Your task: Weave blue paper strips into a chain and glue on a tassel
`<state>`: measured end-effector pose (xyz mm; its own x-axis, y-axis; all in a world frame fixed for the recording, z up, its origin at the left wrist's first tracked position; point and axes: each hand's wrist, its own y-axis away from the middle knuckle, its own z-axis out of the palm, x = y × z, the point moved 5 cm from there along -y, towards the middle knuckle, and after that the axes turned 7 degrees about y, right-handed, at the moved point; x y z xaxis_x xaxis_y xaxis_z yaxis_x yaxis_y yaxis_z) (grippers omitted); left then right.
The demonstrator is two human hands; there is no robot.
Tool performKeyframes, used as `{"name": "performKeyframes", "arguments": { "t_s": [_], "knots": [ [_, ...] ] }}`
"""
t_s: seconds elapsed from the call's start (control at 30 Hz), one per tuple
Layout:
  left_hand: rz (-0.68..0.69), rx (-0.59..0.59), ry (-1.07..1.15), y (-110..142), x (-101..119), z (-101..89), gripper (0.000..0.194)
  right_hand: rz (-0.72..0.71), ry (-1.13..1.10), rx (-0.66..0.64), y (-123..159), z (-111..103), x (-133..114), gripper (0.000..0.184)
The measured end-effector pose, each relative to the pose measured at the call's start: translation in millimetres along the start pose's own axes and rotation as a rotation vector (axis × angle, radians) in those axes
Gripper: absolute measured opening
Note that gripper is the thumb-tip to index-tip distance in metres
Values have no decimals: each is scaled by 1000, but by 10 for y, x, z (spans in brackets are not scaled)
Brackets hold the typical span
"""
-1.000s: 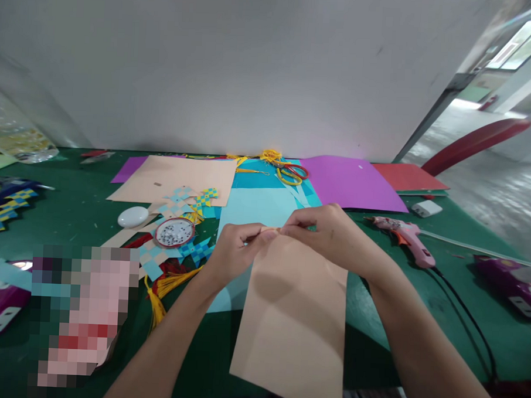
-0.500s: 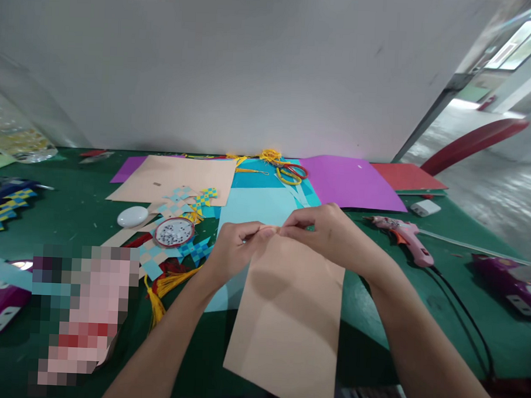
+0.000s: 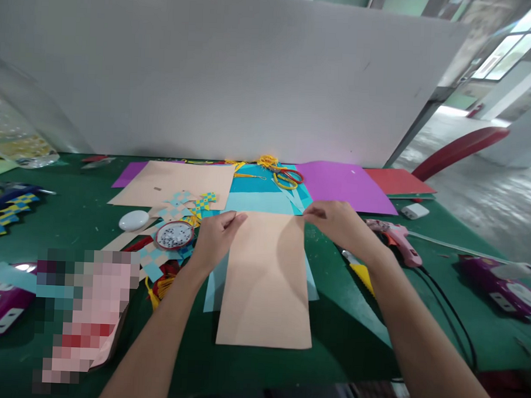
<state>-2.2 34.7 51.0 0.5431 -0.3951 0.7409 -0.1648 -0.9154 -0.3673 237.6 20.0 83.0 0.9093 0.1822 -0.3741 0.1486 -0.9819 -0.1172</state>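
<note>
A peach paper sheet [image 3: 266, 281] lies flat on a light blue sheet [image 3: 213, 287] on the green table [image 3: 338, 343]. My left hand [image 3: 215, 238] pinches the peach sheet's far left corner. My right hand [image 3: 339, 223] grips its far right corner, fingers closed on the edge. Both forearms reach in from the near edge.
Woven paper crosses [image 3: 190, 204], a round tin of googly eyes [image 3: 174, 234], a white oval object [image 3: 133, 220] and tassels lie left. Scissors [image 3: 288, 176], purple [image 3: 345, 185] and red paper [image 3: 398, 181] lie at the back. A pink glue gun [image 3: 396, 235] with cable sits right.
The hands moved apart from the sheet's far middle to its two far corners, and the peach sheet now lies flat and square on the table. The camera tilted up slightly.
</note>
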Motion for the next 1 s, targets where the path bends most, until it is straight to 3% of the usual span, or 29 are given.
{"name": "performKeyframes", "arguments": {
  "t_s": [0.1,0.3,0.4,0.47,0.87,1.0],
  "knots": [
    [-60,-51,-110,-21,-138,71,44,40,123,151,-26,108,-151,31],
    [-24,-142,-379,3,-296,219,28,-363,141,53,-23,944,-889,45],
    [-20,-136,-427,21,-336,239,28,-344,154,87,-4,1294,-950,53],
    [-14,-123,-446,30,-345,249,32,-302,146,132,27,1393,-917,58],
    [11,-93,-535,51,-327,256,35,-126,273,35,210,1223,-547,59],
    [-9,-100,-533,41,-320,252,35,-31,381,60,253,1105,-445,54]
  ]
}}
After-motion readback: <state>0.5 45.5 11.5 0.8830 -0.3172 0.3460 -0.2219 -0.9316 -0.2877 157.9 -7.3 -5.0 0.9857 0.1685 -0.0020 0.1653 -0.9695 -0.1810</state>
